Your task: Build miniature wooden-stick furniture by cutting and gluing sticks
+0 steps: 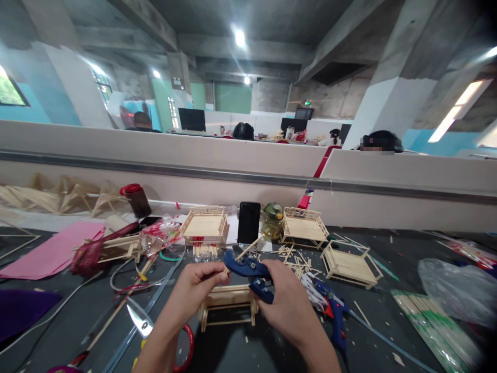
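My right hand is closed around the handles of a blue hand cutter, whose jaws point left. A thin wooden stick runs through or behind the jaws, slanting up to the right; I cannot tell if the blade touches it. The fingers of my left hand pinch the stick's lower end beside the jaws. Directly below both hands stands a small wooden stick-built frame, partly hidden by them. Scissors with a red handle lie under my left forearm.
Wooden stick models stand at the back, with more at the right. A black phone stands upright in the middle. Loose stick pieces, a blue glue gun and bagged sticks lie right. Pink sheets lie left.
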Action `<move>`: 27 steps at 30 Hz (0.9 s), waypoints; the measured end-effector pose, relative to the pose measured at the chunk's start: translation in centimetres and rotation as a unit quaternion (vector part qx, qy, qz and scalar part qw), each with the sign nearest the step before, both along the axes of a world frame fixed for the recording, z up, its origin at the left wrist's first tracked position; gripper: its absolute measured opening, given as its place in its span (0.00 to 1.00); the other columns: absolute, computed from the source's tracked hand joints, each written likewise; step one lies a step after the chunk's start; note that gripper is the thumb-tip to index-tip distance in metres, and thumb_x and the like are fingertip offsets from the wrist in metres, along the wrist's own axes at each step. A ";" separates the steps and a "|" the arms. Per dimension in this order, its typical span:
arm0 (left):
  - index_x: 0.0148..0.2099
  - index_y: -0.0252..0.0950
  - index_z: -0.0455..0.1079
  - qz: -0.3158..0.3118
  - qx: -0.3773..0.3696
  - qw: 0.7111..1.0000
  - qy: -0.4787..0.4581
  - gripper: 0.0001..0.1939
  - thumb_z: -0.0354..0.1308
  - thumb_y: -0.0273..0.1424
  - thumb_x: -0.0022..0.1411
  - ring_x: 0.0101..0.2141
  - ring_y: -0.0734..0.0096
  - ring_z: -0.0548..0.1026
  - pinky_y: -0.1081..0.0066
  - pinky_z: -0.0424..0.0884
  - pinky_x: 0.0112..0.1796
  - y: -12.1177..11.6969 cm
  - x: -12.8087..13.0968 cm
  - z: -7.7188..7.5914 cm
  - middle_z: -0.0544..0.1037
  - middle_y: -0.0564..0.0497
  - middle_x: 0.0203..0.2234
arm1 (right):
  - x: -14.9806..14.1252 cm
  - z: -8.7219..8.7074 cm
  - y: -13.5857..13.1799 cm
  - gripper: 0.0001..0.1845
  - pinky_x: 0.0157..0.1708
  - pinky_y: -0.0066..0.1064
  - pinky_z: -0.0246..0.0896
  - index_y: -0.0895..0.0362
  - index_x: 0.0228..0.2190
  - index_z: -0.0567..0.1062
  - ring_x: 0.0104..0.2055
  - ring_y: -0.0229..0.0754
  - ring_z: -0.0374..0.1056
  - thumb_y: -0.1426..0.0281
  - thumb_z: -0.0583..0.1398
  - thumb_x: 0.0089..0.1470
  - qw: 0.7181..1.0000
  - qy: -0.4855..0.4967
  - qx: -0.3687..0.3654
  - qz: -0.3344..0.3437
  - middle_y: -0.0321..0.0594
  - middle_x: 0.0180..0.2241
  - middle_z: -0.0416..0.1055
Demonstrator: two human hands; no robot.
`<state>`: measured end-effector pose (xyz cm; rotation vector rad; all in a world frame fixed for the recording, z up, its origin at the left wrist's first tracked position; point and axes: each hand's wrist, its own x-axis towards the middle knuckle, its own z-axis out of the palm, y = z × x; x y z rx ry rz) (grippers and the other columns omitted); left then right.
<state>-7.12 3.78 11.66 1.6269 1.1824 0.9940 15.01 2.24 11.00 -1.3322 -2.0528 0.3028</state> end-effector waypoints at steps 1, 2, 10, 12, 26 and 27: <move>0.29 0.34 0.75 0.003 0.002 1.000 0.002 0.11 0.58 0.36 0.57 0.29 0.70 0.69 0.74 0.65 0.33 -0.1 0.0 0.1 0.75 0.52 0.23 | 0.0 0.1 0.0 0.19 0.45 0.44 0.63 0.57 0.45 0.69 0.45 0.51 0.67 0.70 0.60 0.49 1.000 0.002 -0.002 0.001 0.47 0.41 0.71; 0.29 0.34 0.75 0.006 0.004 1.000 0.004 0.11 0.58 0.36 0.57 0.29 0.70 0.69 0.74 0.65 0.33 -0.2 0.0 0.1 0.75 0.52 0.23 | 0.0 0.1 -0.1 0.20 0.45 0.44 0.63 0.57 0.46 0.69 0.45 0.51 0.67 0.71 0.60 0.49 1.000 0.005 -0.005 0.001 0.47 0.41 0.71; 0.29 0.34 0.76 0.024 0.003 1.000 0.009 0.12 0.59 0.37 0.56 0.29 0.69 0.70 0.73 0.65 0.33 -0.6 0.1 0.8 0.75 0.51 0.24 | -0.1 0.3 -0.1 0.20 0.45 0.42 0.63 0.56 0.46 0.69 0.44 0.49 0.67 0.72 0.60 0.49 0.999 0.033 -0.009 0.012 0.46 0.41 0.71; 0.29 0.34 0.76 0.023 0.000 1.000 0.007 0.12 0.59 0.37 0.56 0.30 0.68 0.70 0.73 0.66 0.34 -0.6 0.1 0.9 0.76 0.51 0.24 | -0.1 0.2 -0.1 0.20 0.46 0.42 0.63 0.56 0.46 0.69 0.44 0.49 0.67 0.72 0.60 0.48 0.999 0.039 -0.010 0.015 0.46 0.42 0.71; 0.28 0.34 0.76 0.023 -0.002 1.000 0.007 0.12 0.60 0.38 0.56 0.30 0.67 0.71 0.73 0.66 0.34 -0.7 0.2 1.2 0.76 0.50 0.23 | -0.1 0.6 -0.3 0.21 0.47 0.41 0.62 0.56 0.46 0.70 0.45 0.48 0.67 0.73 0.60 0.47 0.998 0.050 -0.024 0.019 0.45 0.43 0.71; 0.28 0.34 0.76 0.023 0.000 1.000 0.006 0.12 0.60 0.38 0.56 0.30 0.67 0.71 0.73 0.67 0.34 -0.7 0.1 1.2 0.76 0.50 0.24 | -0.1 0.6 -0.3 0.21 0.47 0.41 0.62 0.56 0.46 0.70 0.45 0.48 0.67 0.73 0.60 0.47 0.998 0.052 -0.027 0.020 0.45 0.43 0.71</move>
